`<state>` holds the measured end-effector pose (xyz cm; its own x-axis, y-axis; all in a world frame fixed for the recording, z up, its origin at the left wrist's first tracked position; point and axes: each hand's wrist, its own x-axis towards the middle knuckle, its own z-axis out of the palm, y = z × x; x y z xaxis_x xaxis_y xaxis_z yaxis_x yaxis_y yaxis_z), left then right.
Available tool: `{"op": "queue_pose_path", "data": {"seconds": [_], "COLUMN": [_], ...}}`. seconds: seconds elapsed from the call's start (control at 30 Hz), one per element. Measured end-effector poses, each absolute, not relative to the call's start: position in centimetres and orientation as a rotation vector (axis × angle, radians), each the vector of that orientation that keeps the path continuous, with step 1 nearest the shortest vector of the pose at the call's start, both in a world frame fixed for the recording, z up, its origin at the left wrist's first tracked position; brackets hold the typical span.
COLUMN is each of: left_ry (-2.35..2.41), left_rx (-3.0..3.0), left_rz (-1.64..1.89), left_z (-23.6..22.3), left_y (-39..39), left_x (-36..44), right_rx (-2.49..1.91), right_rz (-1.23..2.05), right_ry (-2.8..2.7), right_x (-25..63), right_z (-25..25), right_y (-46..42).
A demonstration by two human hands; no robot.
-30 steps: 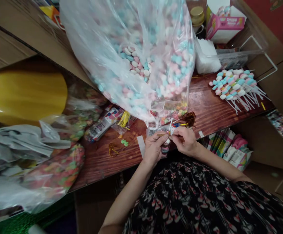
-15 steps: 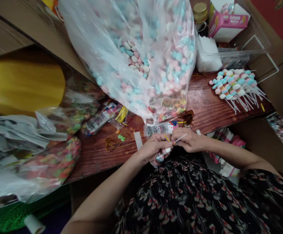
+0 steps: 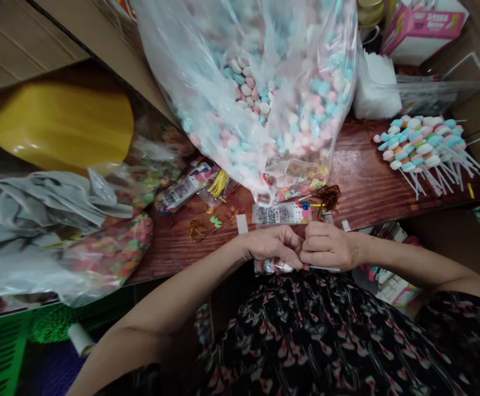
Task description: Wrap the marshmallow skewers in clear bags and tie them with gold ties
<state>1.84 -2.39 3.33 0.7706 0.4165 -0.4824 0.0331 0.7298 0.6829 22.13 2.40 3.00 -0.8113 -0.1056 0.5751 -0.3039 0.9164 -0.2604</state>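
Low against my body, I hold a bagged candy skewer sideways in both hands. Soft-coloured sweets in a clear wrapper show below my left hand, whose thumb and fingers are closed at the wrapper's neck. My right hand is curled closed beside it, fingers meeting the left ones, and a white stick runs out under it to the right. What the fingertips pinch is hidden. Just beyond my hands lies a stack of printed clear bags, with dark gold twist ties at its right end.
A large bag of pastel sweets fills the table's back. Unwrapped candy skewers are piled at right, near a pink box. Bags of gummy sweets, yellow ties and green gummies lie left.
The skewer has turned from slanting to nearly level, its stick now pointing right. My right hand has curled closed over the stick, and both hands sit slightly lower. The view has shifted left.
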Motion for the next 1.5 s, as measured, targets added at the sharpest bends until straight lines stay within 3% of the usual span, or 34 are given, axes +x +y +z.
{"op": "queue_pose_path", "data": {"seconds": [0.37,0.57,0.73,0.83,0.93,1.0,1.13,1.2,1.4,1.5], "left_ry": [0.643,0.566,1.091,1.211,0.979,1.106,1.300,1.268,1.247,1.359], "left_rx": [0.869,1.247,1.897,2.168,2.377,2.221,1.384,1.131,0.615,0.489], "left_rz": [0.118,-0.021,0.387,0.610,0.426,0.496,1.043,1.182,1.087,1.034], "left_z": [4.5,6.0,11.8,13.0,9.8,6.7,3.1,3.1,4.1,4.5], "left_y": [-1.6,0.3,-1.3,-4.3,-5.5,-4.5,-2.2,-2.2,-5.6,-7.4], "left_x": [1.2,-1.3,-2.1,0.2,2.3,2.4,0.8,0.2,-0.8,-2.1], "right_rx": [0.118,0.054,-0.050,-0.306,-0.607,-0.699,-0.673,-0.665,-0.443,-0.291], "right_rz": [0.328,0.341,0.260,0.465,0.876,1.217,1.715,1.567,0.250,0.076], "right_ry": [-2.539,-2.506,-2.588,-2.478,-2.229,-2.054,-1.872,-1.972,-2.349,-2.455], "right_x": [21.2,21.0,21.0,20.8,20.5,20.1,18.9,18.3,15.3,13.4], "right_z": [3.5,3.6,3.8,4.1,5.2,5.7,4.5,3.0,-0.3,-0.5], "right_y": [1.0,0.0,1.0,3.1,4.2,3.7,1.5,1.1,1.8,1.4]}}
